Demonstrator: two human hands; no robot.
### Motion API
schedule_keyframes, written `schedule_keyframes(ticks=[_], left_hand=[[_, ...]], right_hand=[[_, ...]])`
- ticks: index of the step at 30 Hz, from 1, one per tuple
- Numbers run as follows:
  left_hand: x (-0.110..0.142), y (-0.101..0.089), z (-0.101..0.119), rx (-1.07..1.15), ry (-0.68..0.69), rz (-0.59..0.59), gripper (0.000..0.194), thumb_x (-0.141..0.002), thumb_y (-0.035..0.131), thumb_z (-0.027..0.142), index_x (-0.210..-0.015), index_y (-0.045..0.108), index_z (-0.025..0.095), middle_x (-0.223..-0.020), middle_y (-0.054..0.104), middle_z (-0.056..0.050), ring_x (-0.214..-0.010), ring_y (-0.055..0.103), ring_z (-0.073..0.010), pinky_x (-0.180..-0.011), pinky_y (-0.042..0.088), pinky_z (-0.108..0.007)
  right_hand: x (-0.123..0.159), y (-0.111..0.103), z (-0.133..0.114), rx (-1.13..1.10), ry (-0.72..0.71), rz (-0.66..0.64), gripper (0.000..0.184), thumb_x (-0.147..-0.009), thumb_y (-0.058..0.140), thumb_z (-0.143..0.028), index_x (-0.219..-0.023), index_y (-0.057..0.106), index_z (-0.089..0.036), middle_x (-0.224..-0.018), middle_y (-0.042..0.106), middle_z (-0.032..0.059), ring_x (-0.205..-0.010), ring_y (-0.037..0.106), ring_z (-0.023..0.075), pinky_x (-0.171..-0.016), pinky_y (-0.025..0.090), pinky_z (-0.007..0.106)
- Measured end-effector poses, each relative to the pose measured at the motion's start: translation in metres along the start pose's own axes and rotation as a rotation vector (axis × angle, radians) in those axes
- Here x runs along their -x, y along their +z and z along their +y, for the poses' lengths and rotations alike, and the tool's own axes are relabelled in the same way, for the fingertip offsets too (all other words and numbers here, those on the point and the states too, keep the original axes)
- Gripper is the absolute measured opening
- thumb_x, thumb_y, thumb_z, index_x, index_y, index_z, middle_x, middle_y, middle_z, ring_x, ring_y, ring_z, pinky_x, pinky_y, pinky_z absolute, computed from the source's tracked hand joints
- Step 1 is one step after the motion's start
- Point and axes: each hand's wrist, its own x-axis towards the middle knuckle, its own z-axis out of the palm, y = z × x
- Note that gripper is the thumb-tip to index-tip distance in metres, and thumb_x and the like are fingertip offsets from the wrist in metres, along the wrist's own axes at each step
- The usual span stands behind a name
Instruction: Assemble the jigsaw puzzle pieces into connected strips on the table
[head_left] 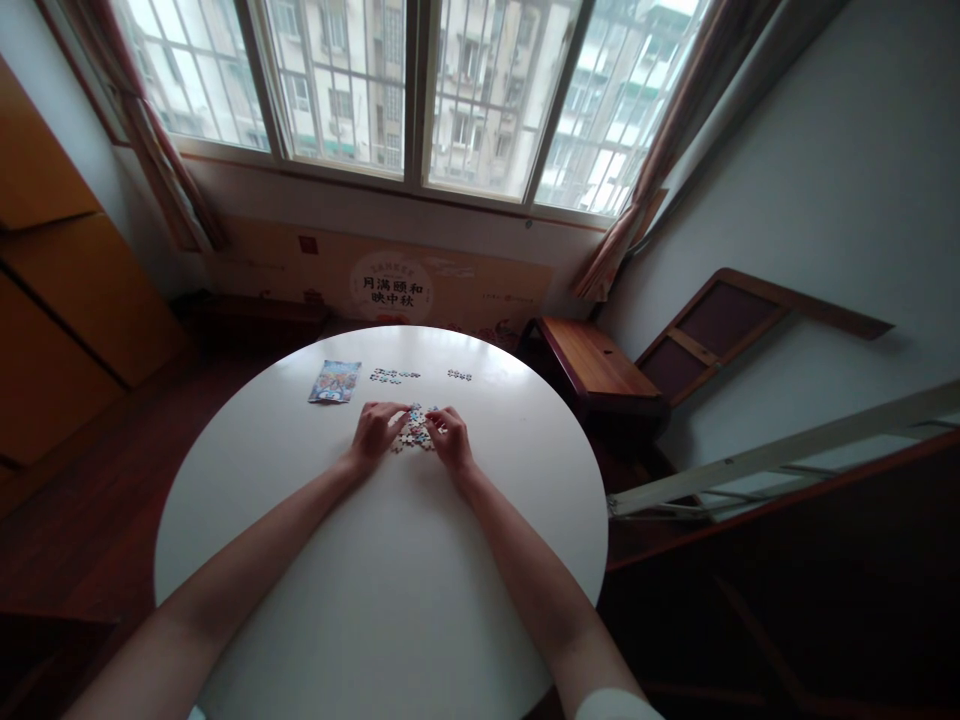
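Note:
A small heap of loose jigsaw pieces [414,432] lies near the middle of the round white table [375,590]. My left hand [377,428] rests at the heap's left edge, fingers curled down onto the pieces. My right hand [450,436] sits at the heap's right edge, its fingertips pinched together on a piece I can barely make out. Both forearms stretch across the table toward the heap.
Farther back on the table lie a printed picture card [335,381], a short row of joined pieces [394,376] and a smaller cluster [459,375]. A wooden bench [592,365] stands to the right, an orange cabinet [60,300] to the left, a window [420,90] ahead.

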Motion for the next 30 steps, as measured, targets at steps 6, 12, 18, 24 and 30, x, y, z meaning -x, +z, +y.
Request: schedule_keyframes(ticks=[6,12,18,24,30], left_hand=[[-0.017,0.004,-0.015,-0.140,-0.160,0.049,0.018,-0.085,0.057,0.030,-0.091,0.071,0.021,-0.096,0.073,-0.008,-0.091,0.066,-0.0260,-0.088,0.037,-0.041],[-0.032,0.009,-0.025,-0.188,-0.193,-0.027,0.014,-0.079,0.058,0.024,-0.084,0.071,0.021,-0.090,0.073,-0.008,-0.087,0.065,-0.0252,-0.087,0.037,-0.040],[-0.024,0.003,-0.022,-0.159,-0.134,-0.052,0.021,-0.081,0.053,0.022,-0.093,0.071,0.022,-0.109,0.069,-0.008,-0.105,0.058,-0.0262,-0.091,0.033,-0.042],[-0.022,0.001,-0.025,-0.160,-0.102,-0.152,0.025,-0.086,0.050,0.035,-0.091,0.072,0.025,-0.111,0.067,-0.007,-0.106,0.053,-0.0281,-0.092,0.031,-0.045],[-0.034,0.005,-0.023,-0.175,-0.058,-0.243,0.029,-0.088,0.047,0.043,-0.093,0.069,0.024,-0.117,0.064,-0.008,-0.116,0.047,-0.0303,-0.096,0.026,-0.050]], right_hand=[[-0.001,-0.001,0.001,-0.015,-0.003,-0.005,0.013,-0.081,0.055,-0.017,-0.086,0.067,-0.017,-0.082,0.059,0.0027,-0.069,0.058,0.0119,-0.069,0.049,0.025],[-0.002,-0.002,0.003,-0.004,0.008,-0.003,0.014,-0.081,0.054,-0.018,-0.085,0.068,-0.018,-0.082,0.060,0.0028,-0.070,0.058,0.0126,-0.069,0.049,0.026],[-0.002,-0.001,0.003,-0.011,0.011,0.003,0.013,-0.080,0.055,-0.018,-0.083,0.068,-0.018,-0.080,0.060,0.0023,-0.068,0.057,0.0123,-0.067,0.048,0.024],[-0.002,-0.002,0.001,-0.012,0.005,0.007,0.013,-0.080,0.055,-0.018,-0.083,0.068,-0.017,-0.080,0.060,0.0023,-0.068,0.057,0.0124,-0.067,0.048,0.025],[-0.002,0.000,0.005,-0.002,0.009,-0.006,0.014,-0.080,0.055,-0.019,-0.083,0.069,-0.018,-0.079,0.061,0.0021,-0.068,0.057,0.0123,-0.067,0.047,0.024]])
